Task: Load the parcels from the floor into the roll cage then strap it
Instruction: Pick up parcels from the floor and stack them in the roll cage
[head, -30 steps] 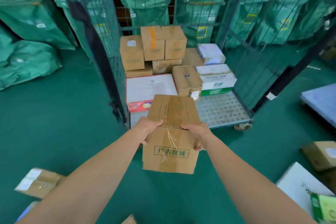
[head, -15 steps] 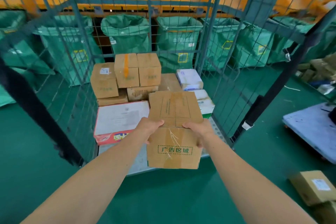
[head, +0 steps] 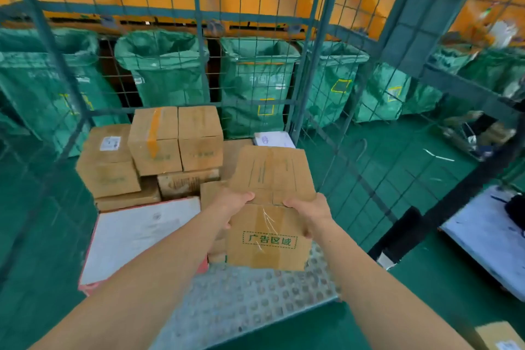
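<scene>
Head view: both bare hands hold one brown cardboard parcel (head: pixel 270 236) at the open front of the roll cage (head: pixel 198 37). The left hand (head: pixel 235 204) grips the parcel's left side with the thumb curled over the top edge. The right hand (head: pixel 309 213) grips the right side the same way, with its fingers hidden behind the box. The parcel is off the floor, above the cage's studded metal base plate (head: pixel 255 298), and tilted so that two faces show: the top face and a front face printed with green characters in a dashed frame. Whether it touches the boxes behind it cannot be told. Deeper in the cage sit loaded parcels: a flat white one with a red edge (head: pixel 139 233) on the left and a brown box with a white label (head: pixel 109 159) behind it. To the right, an orange-taped box (head: pixel 154 142) sits beside a plain brown box (head: pixel 200 136), both stacked on lower cartons. A white parcel (head: pixel 272 140) lies at the back. A black strap (head: pixel 403 224) hangs at the cage's right front post. Beyond the mesh stand green sacks (head: pixel 162 71) on the green floor (head: pixel 426 278). A pale flat trolley (head: pixel 483 236) sits to the right, and another parcel (head: pixel 500 335) lies on the floor at the lower right corner.
</scene>
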Motion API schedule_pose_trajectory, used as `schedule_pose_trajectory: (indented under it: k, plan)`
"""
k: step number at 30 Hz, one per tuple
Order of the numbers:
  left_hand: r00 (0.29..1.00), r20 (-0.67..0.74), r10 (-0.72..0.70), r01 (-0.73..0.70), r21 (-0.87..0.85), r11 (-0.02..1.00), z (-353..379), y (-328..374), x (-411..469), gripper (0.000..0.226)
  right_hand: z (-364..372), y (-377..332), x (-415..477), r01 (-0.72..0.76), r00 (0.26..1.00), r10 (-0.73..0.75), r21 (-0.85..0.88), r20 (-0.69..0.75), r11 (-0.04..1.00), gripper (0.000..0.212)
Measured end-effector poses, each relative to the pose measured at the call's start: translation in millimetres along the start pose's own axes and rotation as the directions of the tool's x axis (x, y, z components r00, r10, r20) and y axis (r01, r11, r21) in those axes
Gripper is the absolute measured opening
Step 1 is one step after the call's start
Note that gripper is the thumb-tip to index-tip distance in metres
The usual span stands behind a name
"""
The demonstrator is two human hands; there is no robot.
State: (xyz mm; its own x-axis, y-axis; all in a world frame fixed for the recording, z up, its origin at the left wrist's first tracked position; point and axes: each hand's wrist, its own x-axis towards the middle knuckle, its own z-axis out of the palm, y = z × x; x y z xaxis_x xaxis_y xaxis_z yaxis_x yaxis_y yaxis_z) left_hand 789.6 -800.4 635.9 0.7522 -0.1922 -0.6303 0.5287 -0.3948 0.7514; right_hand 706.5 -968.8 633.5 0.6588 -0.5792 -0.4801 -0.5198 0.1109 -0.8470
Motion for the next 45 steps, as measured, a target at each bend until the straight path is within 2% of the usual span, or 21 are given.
schedule_pose_trajectory:
  k: [5,6,9,12,18,20,25,29,32,34,37,40,45]
  plan:
    - [1.0,-0.01,0.018,-0.018,-0.026,0.999,5,46,63,0.064,6,-39,74,0.025,1.0,-0.025,-0.013,0.013,1.0,0.043]
    - [1.0,-0.017,0.026,-0.026,-0.028,0.999,5,54,74,0.065,9,-47,85,0.033,0.999,-0.033,-0.004,0.028,0.999,0.044]
    - [0.996,-0.083,0.027,-0.03,-0.027,0.999,8,83,113,0.068,22,-70,134,0.02,0.998,-0.018,-0.035,0.064,0.999,0.074]
    - [0.989,-0.145,0.007,-0.013,-0.039,0.999,11,111,159,0.067,37,-94,195,0.027,0.994,-0.021,-0.054,0.105,0.998,0.075]
    - [0.953,-0.297,-0.066,0.062,-0.023,0.998,20,164,272,0.062,74,-132,335,0.055,0.979,-0.038,-0.076,0.203,0.996,0.107]
    - [0.939,-0.337,-0.07,0.069,-0.015,0.998,23,174,314,0.059,90,-135,386,0.066,0.974,-0.042,-0.1,0.222,0.993,0.105]
    - [0.907,-0.411,-0.089,0.111,0.029,0.993,23,185,412,0.059,136,-143,481,0.065,0.965,-0.028,-0.132,0.262,0.989,0.081]
    - [0.88,-0.461,-0.116,0.141,0.02,0.99,14,188,473,0.05,175,-132,542,0.059,0.962,-0.022,-0.131,0.271,0.99,0.086]
    - [0.858,-0.505,-0.093,0.116,0.013,0.993,10,184,512,0.05,204,-117,578,0.052,0.959,-0.015,-0.123,0.281,0.991,0.075]
    - [0.848,-0.524,-0.078,0.111,0.031,0.993,7,177,533,0.047,220,-106,598,0.033,0.96,0.001,-0.116,0.282,0.993,0.084]
    - [0.855,-0.516,-0.054,0.151,0.148,0.977,5,164,553,0.045,238,-93,617,0.011,0.962,0.026,-0.134,0.271,0.991,0.1]
    - [0.862,-0.506,-0.027,0.166,0.232,0.958,10,151,562,0.035,247,-82,630,0.018,0.964,0.031,-0.18,0.265,0.983,0.097]
    - [0.873,-0.487,-0.022,0.224,0.362,0.905,25,134,566,0.042,256,-69,635,-0.005,0.943,0.118,-0.342,0.311,0.94,0.103]
